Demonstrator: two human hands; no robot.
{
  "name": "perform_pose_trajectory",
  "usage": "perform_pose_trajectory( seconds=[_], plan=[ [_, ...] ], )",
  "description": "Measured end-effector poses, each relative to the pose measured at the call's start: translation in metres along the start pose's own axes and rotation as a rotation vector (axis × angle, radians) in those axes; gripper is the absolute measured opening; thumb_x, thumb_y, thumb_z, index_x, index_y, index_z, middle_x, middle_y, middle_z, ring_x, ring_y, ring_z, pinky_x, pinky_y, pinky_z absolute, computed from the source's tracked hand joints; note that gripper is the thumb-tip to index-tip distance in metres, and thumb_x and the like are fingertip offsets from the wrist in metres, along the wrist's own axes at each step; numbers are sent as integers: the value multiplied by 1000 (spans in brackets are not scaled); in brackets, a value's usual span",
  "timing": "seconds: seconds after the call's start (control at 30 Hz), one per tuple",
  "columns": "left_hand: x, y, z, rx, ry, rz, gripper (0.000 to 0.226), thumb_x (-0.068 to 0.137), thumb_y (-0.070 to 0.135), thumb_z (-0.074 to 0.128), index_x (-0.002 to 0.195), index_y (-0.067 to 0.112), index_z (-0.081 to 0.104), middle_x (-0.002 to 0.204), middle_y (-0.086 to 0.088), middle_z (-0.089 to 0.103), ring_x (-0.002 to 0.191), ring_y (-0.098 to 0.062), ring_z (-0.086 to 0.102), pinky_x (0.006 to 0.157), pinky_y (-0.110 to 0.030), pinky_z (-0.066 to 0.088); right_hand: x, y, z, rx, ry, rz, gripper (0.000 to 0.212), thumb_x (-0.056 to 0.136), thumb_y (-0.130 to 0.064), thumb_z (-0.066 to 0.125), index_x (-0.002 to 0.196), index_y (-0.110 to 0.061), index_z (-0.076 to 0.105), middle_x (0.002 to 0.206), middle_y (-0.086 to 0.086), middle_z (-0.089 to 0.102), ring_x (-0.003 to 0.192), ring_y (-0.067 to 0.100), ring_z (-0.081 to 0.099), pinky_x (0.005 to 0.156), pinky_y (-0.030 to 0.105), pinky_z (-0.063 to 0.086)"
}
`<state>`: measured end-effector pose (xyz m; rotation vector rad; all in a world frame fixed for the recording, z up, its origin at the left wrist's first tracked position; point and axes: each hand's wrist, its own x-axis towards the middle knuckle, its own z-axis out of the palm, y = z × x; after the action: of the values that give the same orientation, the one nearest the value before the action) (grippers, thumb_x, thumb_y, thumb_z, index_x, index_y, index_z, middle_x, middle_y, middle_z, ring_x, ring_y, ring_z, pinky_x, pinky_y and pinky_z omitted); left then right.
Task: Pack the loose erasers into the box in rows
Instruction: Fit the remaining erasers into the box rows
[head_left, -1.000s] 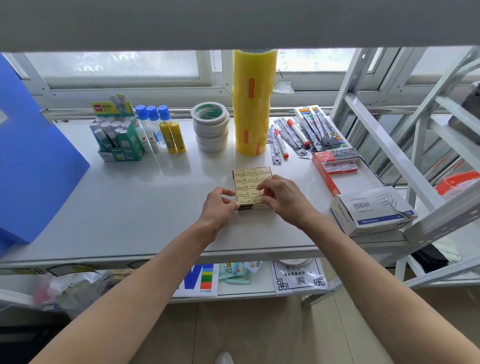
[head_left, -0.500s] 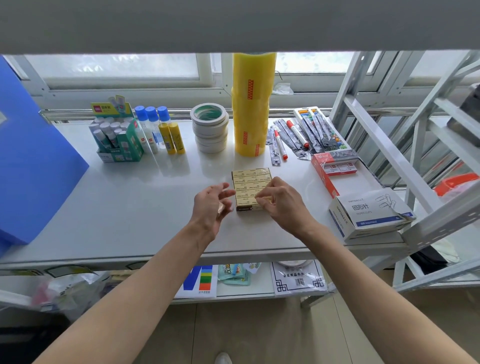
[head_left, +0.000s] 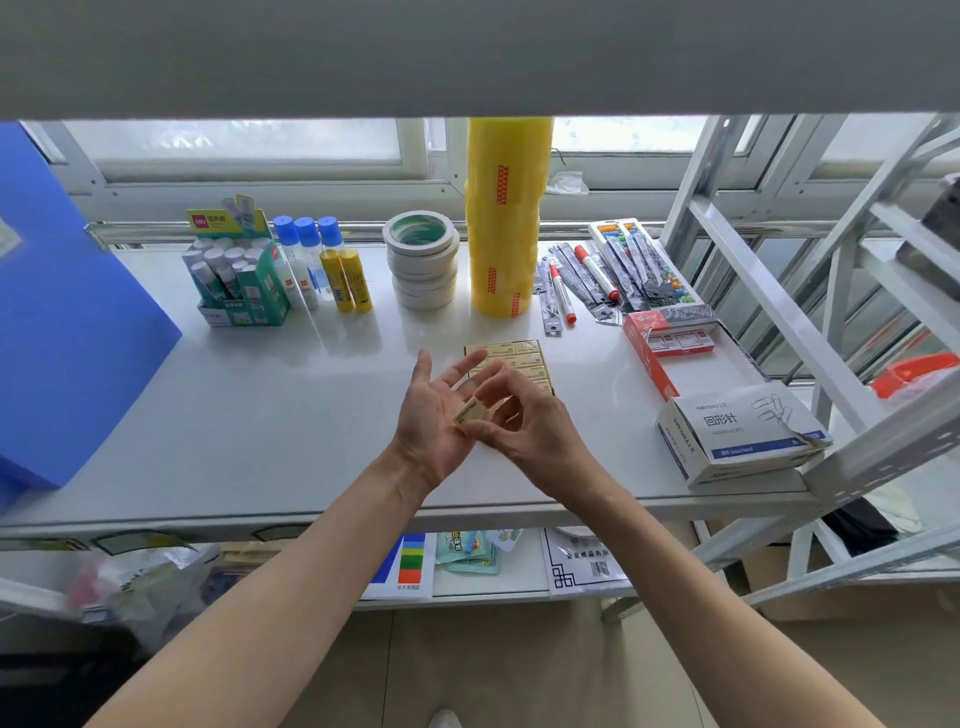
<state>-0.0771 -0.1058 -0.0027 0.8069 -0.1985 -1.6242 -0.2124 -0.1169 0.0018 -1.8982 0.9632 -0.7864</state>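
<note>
Left hand: formerly laid knuckles-up against the left edge of the box at frame centre; now lifted off it and turned palm-up, fingers spread, just below the box in the frame.

Right hand: formerly rested on the box's near right corner; now drawn back over the left palm, thumb and fingertips closed on an eraser.

Eraser: not seen a second ago; now held tilted at the left palm, at frame centre.

Box: near rows, formerly covered by the hands, now partly uncovered.
</note>
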Motion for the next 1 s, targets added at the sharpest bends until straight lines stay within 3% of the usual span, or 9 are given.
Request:
perform_pose_trajectory(
  seconds=[0.13, 0.2, 0.27, 0.4, 0.53, 0.63, 0.7, 0.87, 1.0],
  plan=[
    [-2, -2, -1, 78, 2, 8, 64, 99, 57, 30, 135, 8, 49, 135, -20, 56, 125, -39, 54, 109, -54, 38, -3, -1, -3, 203, -9, 20, 29, 79, -9, 76, 95, -22, 57, 80, -10, 64, 74, 2, 63, 71, 21, 53],
    [-4, -4, 0, 244, 5, 54, 53, 101, 48, 37, 129, 7, 55, 128, -18, 62, 120, -33, 59, 106, -47, 44, -2, 4, -7, 234, 52, 24, 23, 82, -10, 74, 97, -20, 62, 82, -7, 68, 77, 9, 66, 73, 32, 57],
    [-7, -6, -2, 534, 2, 136, 42, 101, 39, 46, 124, 8, 61, 117, -13, 68, 109, -26, 63, 97, -39, 51, -2, 10, -15, 186, 100, 45, 17, 86, -16, 70, 103, -21, 67, 85, -6, 70, 79, 10, 67, 77, 41, 58],
    [-7, -8, -4, 857, -15, 228, 30, 93, 26, 65, 112, 3, 65, 106, -21, 67, 86, -22, 61, 77, -28, 54, 0, 17, -30, -7, 122, 40, 23, 90, -24, 65, 114, -25, 67, 91, -12, 72, 84, 3, 66, 82, 36, 55],
    [-4, -12, 3, 907, 14, 256, 24, 91, 14, 66, 108, -3, 62, 92, -19, 68, 75, -18, 63, 70, -23, 55, 0, 21, -35, 40, 174, 69, 31, 85, -24, 72, 114, -20, 62, 90, -10, 72, 85, 4, 68, 83, 28, 55],
    [-1, -16, 8, 893, 46, 276, 22, 94, 13, 63, 112, 1, 65, 102, -19, 71, 81, -23, 68, 77, -31, 59, -2, 25, -34, 66, 156, 81, 35, 80, -31, 76, 110, -17, 64, 96, -6, 71, 89, 6, 68, 82, 25, 56],
    [1, -19, 11, 854, 80, 271, 21, 95, 11, 61, 111, -1, 64, 105, -19, 71, 89, -27, 71, 81, -35, 59, -3, 28, -33, -17, 159, 51, 33, 78, -31, 78, 107, -20, 64, 97, -6, 69, 84, 6, 66, 74, 19, 54],
    [-1, -23, 16, 908, 98, 276, 19, 94, 9, 61, 111, 0, 60, 98, -18, 71, 74, -19, 70, 69, -26, 59, 1, 35, -45, -211, 230, -22, 27, 79, -29, 77, 101, -15, 70, 90, 0, 64, 74, 11, 63, 69, 19, 51],
    [0, -12, 10, 1008, 257, 362, 16, 97, 12, 55, 112, 9, 59, 103, -8, 64, 73, -13, 58, 59, -18, 51, 11, 41, -70, -331, 202, -10, 22, 79, -22, 78, 100, -14, 72, 89, 0, 66, 71, 11, 62, 69, 19, 52]
  ],
)
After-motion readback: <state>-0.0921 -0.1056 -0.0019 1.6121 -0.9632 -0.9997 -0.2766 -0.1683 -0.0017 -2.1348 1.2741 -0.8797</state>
